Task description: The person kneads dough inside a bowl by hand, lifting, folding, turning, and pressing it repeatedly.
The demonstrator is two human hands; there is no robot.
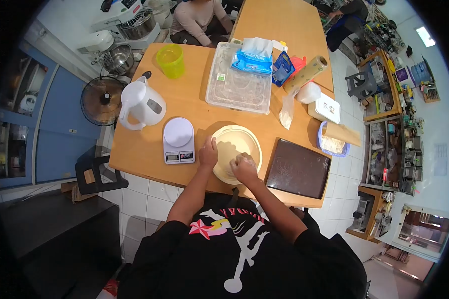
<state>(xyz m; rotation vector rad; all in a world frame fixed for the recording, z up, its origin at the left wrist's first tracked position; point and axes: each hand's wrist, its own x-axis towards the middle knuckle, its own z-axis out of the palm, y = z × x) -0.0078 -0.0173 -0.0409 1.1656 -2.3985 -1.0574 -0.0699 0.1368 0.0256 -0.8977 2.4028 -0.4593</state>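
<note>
A round cream bowl (254, 141) stands near the front edge of the wooden table, with pale contents inside that are hard to tell apart from its wall. My left hand (208, 152) is against the bowl's left rim, its fingers closed around the edge. Inside the bowl, on the right side, my right hand (244, 168) has its fingers curled and pressed together at the pale contents; what they hold is hidden. Left of the bowl lies a white kitchen scale (178, 140). A dark baking tray (299, 168) lies to its right.
On the table (194, 89) are a white kettle (143, 104), a yellow-green cup (170, 61), a clear plastic box (238, 89), a tissue pack (253, 61), a film roll (307, 74), a white tub (325, 108) and a purple basket (333, 144). A person (197, 20) sits beyond.
</note>
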